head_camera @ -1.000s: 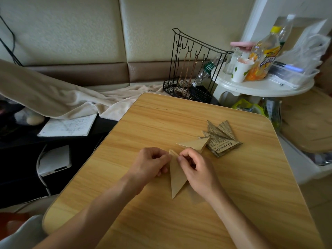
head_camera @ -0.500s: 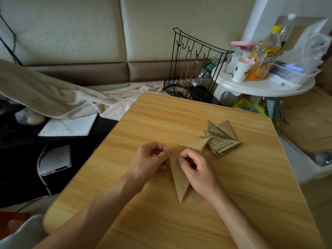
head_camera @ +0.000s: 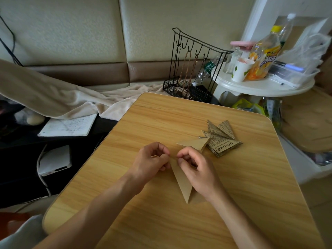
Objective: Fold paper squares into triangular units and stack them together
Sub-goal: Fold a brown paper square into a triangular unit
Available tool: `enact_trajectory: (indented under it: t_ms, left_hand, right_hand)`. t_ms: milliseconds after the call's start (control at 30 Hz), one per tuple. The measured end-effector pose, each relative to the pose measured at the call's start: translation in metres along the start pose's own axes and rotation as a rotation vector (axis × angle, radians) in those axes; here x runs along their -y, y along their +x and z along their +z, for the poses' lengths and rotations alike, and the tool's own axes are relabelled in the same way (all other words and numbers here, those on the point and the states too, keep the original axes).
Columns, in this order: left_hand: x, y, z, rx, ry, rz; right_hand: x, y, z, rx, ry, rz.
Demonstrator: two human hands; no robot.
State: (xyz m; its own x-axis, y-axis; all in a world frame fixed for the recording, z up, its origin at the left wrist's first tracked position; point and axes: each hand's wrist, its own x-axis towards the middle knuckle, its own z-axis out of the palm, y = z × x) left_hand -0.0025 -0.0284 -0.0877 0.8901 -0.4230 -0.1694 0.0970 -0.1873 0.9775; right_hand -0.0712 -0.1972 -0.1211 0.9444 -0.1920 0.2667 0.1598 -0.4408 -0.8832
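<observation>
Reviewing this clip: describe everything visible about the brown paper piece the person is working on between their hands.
The brown paper piece is plain kraft-looking paper, folded into a long narrow triangle whose sharp tip points toward the person. It lies on the wooden table, with a second layer showing faintly at its lower right. Its wide upper end sits between the hands: the left hand and right hand both pinch it there with curled fingers. It does not touch the finished stack beyond it.

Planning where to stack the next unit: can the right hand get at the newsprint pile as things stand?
Probably yes: the newsprint pile lies just beyond the right hand with bare table between, but that hand now pinches the brown paper.
</observation>
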Motion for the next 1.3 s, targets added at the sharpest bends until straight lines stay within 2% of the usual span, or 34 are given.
enact_trajectory:
  t_ms: [333, 667, 1033, 1300]
  left_hand:
    - [0.005, 0.003, 0.000, -0.138, -0.056, 0.063]
    - [0.009, 0.006, 0.000, -0.117, -0.016, 0.082]
    - [0.003, 0.003, 0.005, -0.036, 0.094, 0.029]
    - [0.003, 0.005, -0.001, 0.003, 0.099, 0.004]
  right_hand:
    - [0.003, 0.000, 0.000, -0.036, -0.040, 0.042]
    - [0.002, -0.002, -0.002, 0.065, 0.021, 0.089]
    - [-0.006, 0.000, 0.001, 0.050, 0.041, 0.000]
    - [-0.003, 0.000, 0.002, -0.013, 0.071, 0.052]
